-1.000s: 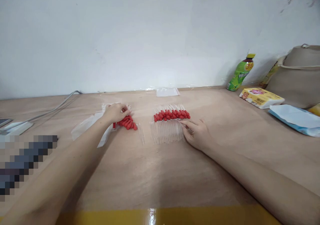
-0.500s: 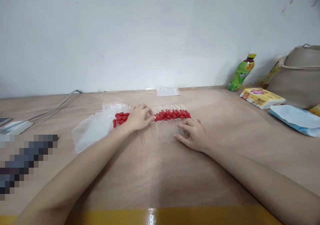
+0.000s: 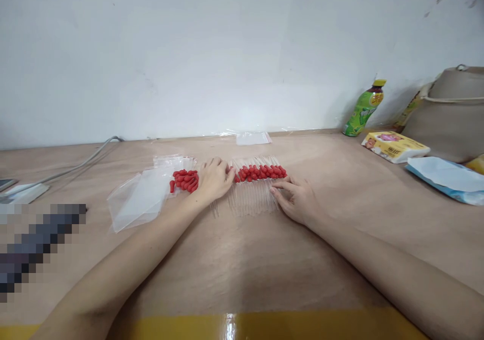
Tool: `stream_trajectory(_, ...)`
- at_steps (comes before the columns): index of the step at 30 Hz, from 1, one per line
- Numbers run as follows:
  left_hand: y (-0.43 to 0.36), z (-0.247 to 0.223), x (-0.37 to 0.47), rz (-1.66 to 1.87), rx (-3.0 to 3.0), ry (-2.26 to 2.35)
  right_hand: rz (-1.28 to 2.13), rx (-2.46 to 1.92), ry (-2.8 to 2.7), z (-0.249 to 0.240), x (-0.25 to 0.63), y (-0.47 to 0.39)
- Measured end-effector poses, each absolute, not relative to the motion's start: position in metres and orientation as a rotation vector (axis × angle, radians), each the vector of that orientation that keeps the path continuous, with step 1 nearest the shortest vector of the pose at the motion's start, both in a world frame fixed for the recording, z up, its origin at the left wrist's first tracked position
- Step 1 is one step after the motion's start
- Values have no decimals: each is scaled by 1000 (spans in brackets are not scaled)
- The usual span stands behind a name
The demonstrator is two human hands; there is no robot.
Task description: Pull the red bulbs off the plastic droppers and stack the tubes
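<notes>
A row of clear glass droppers with red rubber bulbs [image 3: 259, 172] lies side by side on the wooden table [image 3: 242, 259]. My left hand [image 3: 214, 180] rests at the row's left end, fingertips against the first bulbs. My right hand [image 3: 297, 197] lies at the row's right end, fingers touching the clear tubes [image 3: 251, 201]. A loose heap of red bulbs [image 3: 184, 180] sits just left of my left hand, beside clear plastic bags [image 3: 138, 197]. One or two bare tubes [image 3: 215, 208] lie under my left wrist.
A green bottle [image 3: 365, 109] stands at the back right by a beige bag [image 3: 449, 113], a yellow tissue pack [image 3: 395, 146] and a blue-white packet [image 3: 446, 179]. A small bag [image 3: 253, 138] lies by the wall. A grey cable [image 3: 75, 166] runs at the left.
My left hand left the heap of red bulbs and moved right to the left end of the dropper row. My right hand stayed at the row's right end, shifting slightly.
</notes>
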State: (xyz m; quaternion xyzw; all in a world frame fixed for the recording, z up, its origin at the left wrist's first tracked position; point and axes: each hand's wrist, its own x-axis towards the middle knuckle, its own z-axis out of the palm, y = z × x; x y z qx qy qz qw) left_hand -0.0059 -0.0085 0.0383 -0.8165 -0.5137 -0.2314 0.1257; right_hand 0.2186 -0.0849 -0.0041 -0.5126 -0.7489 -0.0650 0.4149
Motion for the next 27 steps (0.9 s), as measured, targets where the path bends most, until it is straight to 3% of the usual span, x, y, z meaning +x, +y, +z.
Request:
stream_trajectory(9,-55,33,-49,-1085,-2471,-1343,-62,-1065,-1863,-2,217,-86)
stream_trajectory(18,-63,19,-50,-1070,-2784,-936,-304,-896,-2193,6,210,-95)
stream_trajectory(27,-65,19,-45,-1032,-2777,-791,-317,-829,-2266,-2,208,-91)
